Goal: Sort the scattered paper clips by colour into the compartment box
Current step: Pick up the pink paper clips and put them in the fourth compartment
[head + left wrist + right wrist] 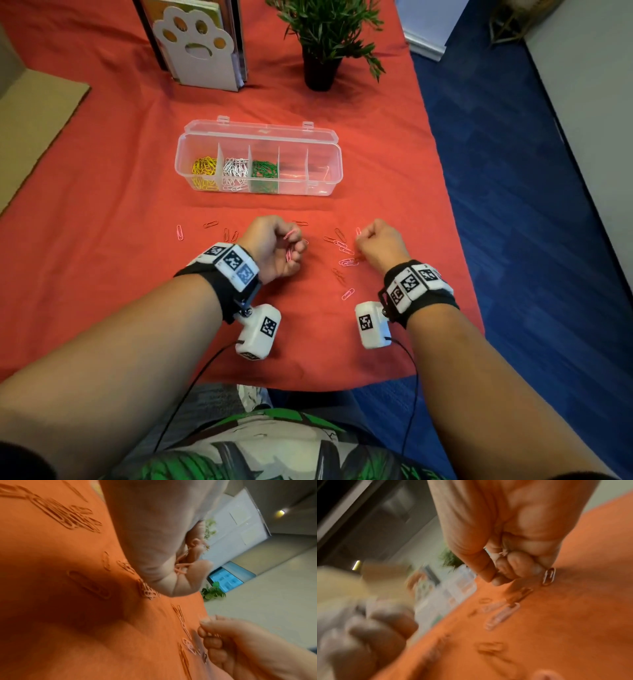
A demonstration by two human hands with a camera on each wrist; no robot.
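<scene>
The clear compartment box [327, 185] lies open on the red cloth, with yellow, white and green clips in its three left compartments. My left hand [294, 250] is curled in front of the box and holds several pink clips [181, 566] in its fist. My right hand [363, 240] is curled too, with pale pink clips [501, 553] tucked in its fingers [513, 563]. One loose clip [549, 576] lies on the cloth at its fingertips. Pink clips [347, 262] and red clips [210, 224] lie scattered between and beside both hands.
A potted plant [322, 65] and a paw-shaped book holder [198, 44] stand behind the box. Cardboard [30, 130] lies at the far left. The table's right edge [455, 222] drops to blue carpet close to my right hand.
</scene>
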